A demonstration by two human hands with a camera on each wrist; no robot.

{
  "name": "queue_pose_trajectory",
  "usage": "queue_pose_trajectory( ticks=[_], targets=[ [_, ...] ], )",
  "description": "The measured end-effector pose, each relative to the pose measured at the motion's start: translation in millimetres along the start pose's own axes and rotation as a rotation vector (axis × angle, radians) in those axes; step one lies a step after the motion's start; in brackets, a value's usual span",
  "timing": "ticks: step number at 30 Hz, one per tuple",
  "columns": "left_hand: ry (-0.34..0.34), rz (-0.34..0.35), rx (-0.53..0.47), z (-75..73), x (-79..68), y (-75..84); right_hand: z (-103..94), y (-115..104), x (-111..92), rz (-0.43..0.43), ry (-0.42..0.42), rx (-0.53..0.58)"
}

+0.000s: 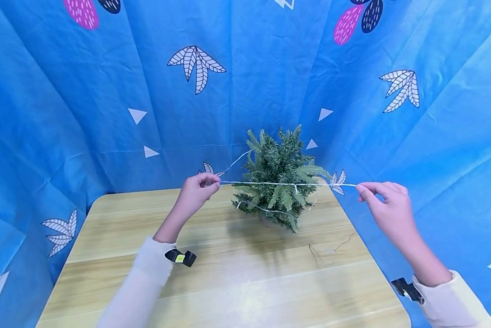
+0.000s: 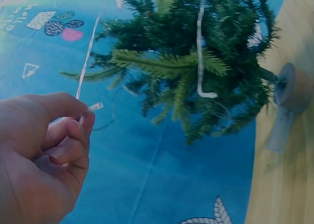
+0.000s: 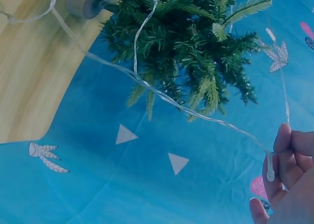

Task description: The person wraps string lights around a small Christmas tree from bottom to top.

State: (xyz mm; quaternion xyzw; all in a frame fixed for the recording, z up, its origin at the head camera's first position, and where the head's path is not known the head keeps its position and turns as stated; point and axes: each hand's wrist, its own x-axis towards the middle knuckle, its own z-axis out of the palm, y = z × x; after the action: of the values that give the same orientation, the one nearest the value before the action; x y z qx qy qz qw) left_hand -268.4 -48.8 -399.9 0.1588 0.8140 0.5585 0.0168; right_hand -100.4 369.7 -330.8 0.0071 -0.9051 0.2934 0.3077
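Note:
A small artificial Christmas tree point(image 1: 276, 164) stands toward the back of the table. In front of it a thin, clear string of fairy lights point(image 1: 266, 183) is stretched nearly straight between both hands. My left hand point(image 1: 198, 187) pinches the strand left of the tree between thumb and forefinger; a small bulb point(image 2: 97, 106) pokes out by the fingertips. To the right of the tree, my right hand point(image 1: 386, 202) pinches the other end of the stretch, with a bulb point(image 3: 270, 171) hanging below its fingertips. More of the strand loops around the tree's lower branches.
A wood-grain table point(image 1: 212, 282) with rounded corners lies under the tree. Loose thin wire point(image 1: 339, 247) trails on the tabletop at right. The tree's round wooden base point(image 3: 81, 3) shows in the right wrist view. A blue patterned curtain point(image 1: 266, 68) hangs behind and at both sides.

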Motion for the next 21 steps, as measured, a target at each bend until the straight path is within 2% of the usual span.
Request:
queue_pose_trajectory(
  ticks=[4,9,21],
  targets=[
    [0.005,-0.011,0.012,6.7,1.0,-10.2,2.4,-1,-1,-0.024,-0.007,-0.01],
    [-0.028,-0.031,0.006,18.1,2.6,-17.3,2.5,2,-1,-0.025,0.01,-0.006],
    [-0.087,-0.009,-0.043,47.6,3.4,-11.3,-11.6,21,2,0.133,0.029,-0.03]
  ],
)
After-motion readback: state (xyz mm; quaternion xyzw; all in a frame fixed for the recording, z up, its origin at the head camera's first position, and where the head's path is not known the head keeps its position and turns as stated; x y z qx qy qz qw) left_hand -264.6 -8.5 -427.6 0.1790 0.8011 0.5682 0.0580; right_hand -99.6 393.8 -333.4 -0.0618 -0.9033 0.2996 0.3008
